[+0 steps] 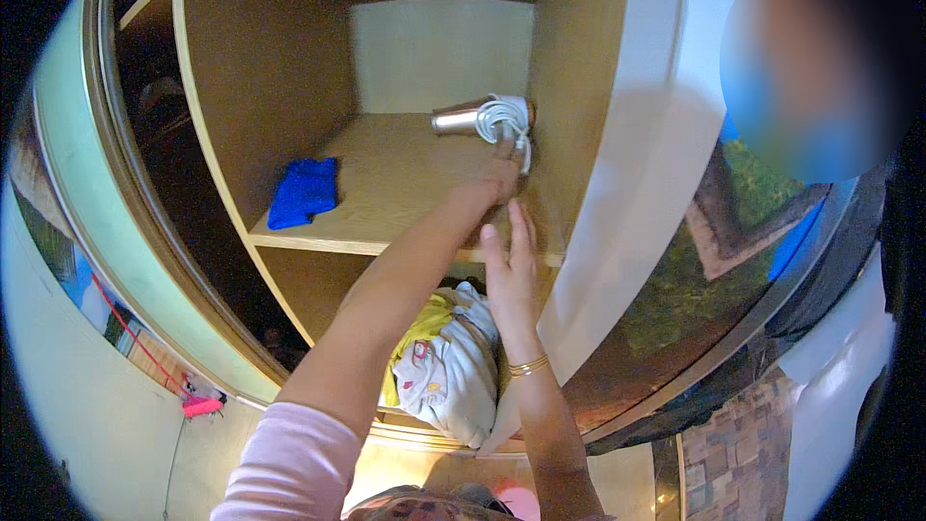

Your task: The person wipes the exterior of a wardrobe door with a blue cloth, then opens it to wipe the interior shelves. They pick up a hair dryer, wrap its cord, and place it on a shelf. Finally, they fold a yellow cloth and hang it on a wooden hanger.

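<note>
A hair dryer [457, 120] with a metallic rose-coloured barrel and a coiled white cord [499, 120] lies at the back right of a wooden cupboard shelf [405, 181]. My left hand [500, 172] reaches across the shelf, its fingertips at the cord; whether they grip it is hard to tell from the blur. Just in front of the shelf's edge, my right hand [515, 260] is raised with its fingers apart and holds nothing; gold-coloured bangles circle that wrist. A folded blue cloth [304, 192] rests at the shelf's left front.
Below the shelf, a bundle of white printed fabric [448, 376] and yellow cloth [428, 322] fills a lower compartment. The cupboard's white side panel [600, 181] stands at the right. A green-edged sliding door [108, 137] curves along the left. Another person [810, 72] is at the upper right.
</note>
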`<control>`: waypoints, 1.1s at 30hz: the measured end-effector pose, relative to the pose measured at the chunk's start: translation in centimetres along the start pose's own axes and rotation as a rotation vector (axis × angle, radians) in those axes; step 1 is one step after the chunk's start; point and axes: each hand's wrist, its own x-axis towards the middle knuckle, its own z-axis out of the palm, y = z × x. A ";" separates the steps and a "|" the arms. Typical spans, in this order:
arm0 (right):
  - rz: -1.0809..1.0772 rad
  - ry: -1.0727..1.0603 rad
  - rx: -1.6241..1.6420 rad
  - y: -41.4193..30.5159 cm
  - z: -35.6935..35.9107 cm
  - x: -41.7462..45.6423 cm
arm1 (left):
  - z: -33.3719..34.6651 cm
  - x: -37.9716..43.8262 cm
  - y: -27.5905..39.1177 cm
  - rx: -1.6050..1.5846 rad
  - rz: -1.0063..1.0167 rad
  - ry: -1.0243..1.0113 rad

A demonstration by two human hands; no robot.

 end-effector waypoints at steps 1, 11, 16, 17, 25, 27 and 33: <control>0.015 0.006 -0.018 -0.1 0.1 -0.2 | -0.2 0.0 -0.3 0.126 0.094 -0.011; -0.183 -0.133 -0.068 -0.9 3.6 -1.0 | -15.7 -13.9 -8.1 0.573 -0.225 -0.030; -0.302 -0.306 0.009 -3.1 8.0 -2.1 | -19.7 -18.1 -12.2 0.550 -0.443 -0.038; -0.336 -0.318 0.021 -3.2 8.6 -2.4 | -19.3 -18.4 -12.2 0.511 -0.453 -0.061; -0.474 -0.120 -0.235 -1.8 7.1 -1.6 | -9.6 -15.0 -5.5 0.243 0.423 -0.147; -0.441 -0.055 -0.363 -1.4 5.5 -1.2 | -7.1 -13.7 -3.1 0.140 0.451 -0.184; -0.244 0.154 -0.628 0.5 0.0 1.3 | -3.2 -9.9 3.0 -0.021 0.411 -0.212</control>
